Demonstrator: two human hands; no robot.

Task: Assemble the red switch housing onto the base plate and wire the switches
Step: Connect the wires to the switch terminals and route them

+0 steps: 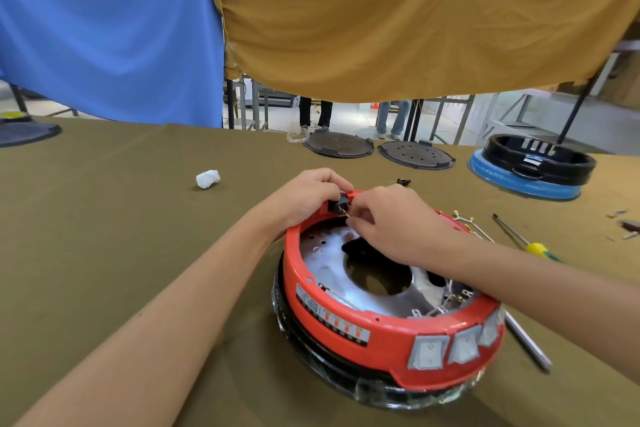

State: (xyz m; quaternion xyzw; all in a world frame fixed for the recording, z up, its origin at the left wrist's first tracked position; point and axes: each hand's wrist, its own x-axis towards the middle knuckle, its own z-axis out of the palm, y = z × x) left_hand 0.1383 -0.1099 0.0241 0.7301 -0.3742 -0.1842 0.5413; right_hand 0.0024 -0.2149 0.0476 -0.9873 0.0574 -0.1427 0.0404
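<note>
Red switch housing (346, 319) is sitting on the tabletop (138, 218). Left hand (304, 198) is gripping its far rim by a black switch (341, 203); right hand (391, 222) is pinching a thin wire end there, which could slip off the terminal.

Two bare forearms, no sleeves in view. Left hand (308, 194) and right hand (398, 222) ungloved; no rings, watch visible.

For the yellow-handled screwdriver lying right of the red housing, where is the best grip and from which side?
Probably the yellow handle, taken from above on its right side: the screwdriver lies flat on the cloth, its thin shaft pointing away, and the right forearm crosses just to its left.
</note>
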